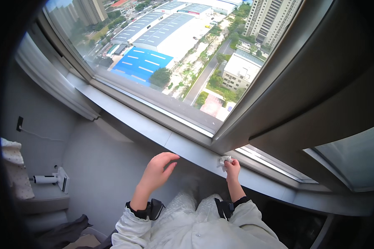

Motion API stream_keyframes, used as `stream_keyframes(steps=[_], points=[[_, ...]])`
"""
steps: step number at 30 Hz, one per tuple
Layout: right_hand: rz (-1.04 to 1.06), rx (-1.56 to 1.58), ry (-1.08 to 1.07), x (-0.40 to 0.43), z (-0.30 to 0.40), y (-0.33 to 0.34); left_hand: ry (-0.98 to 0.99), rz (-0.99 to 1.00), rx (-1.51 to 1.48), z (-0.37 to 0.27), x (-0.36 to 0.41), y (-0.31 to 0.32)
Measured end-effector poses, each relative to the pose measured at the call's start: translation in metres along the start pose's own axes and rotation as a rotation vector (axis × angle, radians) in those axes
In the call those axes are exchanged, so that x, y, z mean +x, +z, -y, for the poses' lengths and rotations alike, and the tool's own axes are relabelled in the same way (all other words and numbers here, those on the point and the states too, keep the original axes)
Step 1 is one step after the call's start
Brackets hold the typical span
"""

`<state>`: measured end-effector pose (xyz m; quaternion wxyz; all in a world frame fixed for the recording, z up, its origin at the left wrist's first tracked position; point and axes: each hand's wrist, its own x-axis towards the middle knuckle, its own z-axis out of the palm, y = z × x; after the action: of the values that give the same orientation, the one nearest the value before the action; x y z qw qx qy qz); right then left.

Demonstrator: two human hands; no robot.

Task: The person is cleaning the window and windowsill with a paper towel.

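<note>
My right hand (232, 168) grips a crumpled white tissue or cloth (223, 162) between thumb and fingers, over the pale window sill (187, 147). Bare and with its fingers apart from the thumb, my left hand (162, 168) hovers near the sill's front edge, holding nothing. Black bands with small dark devices circle both wrists. Beyond the sill stands a large window with a grey metal frame (155, 113).
A white curtain (56, 84) hangs at the left end of the sill. At the lower left, a white handheld device (46, 179) lies on a ledge beside spotted fabric (18, 177). An angled window sash (349, 158) is at the right.
</note>
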<state>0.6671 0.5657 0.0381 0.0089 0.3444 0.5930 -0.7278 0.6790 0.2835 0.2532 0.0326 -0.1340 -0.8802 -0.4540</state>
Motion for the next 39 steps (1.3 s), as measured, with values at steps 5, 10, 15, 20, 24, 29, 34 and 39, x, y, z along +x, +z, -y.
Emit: stream_keyframes(steps=[5,10,15,20,24,29,34,39], points=[[-0.118,-0.942,-0.741,-0.006,-0.007,-0.051,-0.221,-0.117,-0.094,0.018,-0.026,-0.011],[-0.346,-0.977,-0.580,0.017,-0.068,-0.038,-0.218,-0.110,0.035,0.018,-0.039,-0.019],[-0.261,-0.808,-0.634,0.013,-0.089,0.027,-0.381,-0.147,0.032,0.022,-0.063,-0.038],[0.239,-0.871,-0.745,-0.008,-0.087,0.072,-0.380,-0.145,0.060,0.015,-0.057,-0.035],[0.567,-0.994,-0.936,-0.008,-0.074,0.042,-0.321,-0.098,0.049,0.011,-0.043,-0.031],[0.075,-1.109,-0.892,0.013,-0.057,-0.109,-0.319,-0.120,0.017,0.017,-0.040,-0.031],[-0.351,-1.082,-0.642,0.007,-0.088,-0.093,-0.384,-0.142,0.004,0.029,-0.052,-0.026],[0.079,-0.972,-0.762,-0.004,-0.099,0.075,-0.447,-0.179,0.022,0.043,-0.078,-0.033]])
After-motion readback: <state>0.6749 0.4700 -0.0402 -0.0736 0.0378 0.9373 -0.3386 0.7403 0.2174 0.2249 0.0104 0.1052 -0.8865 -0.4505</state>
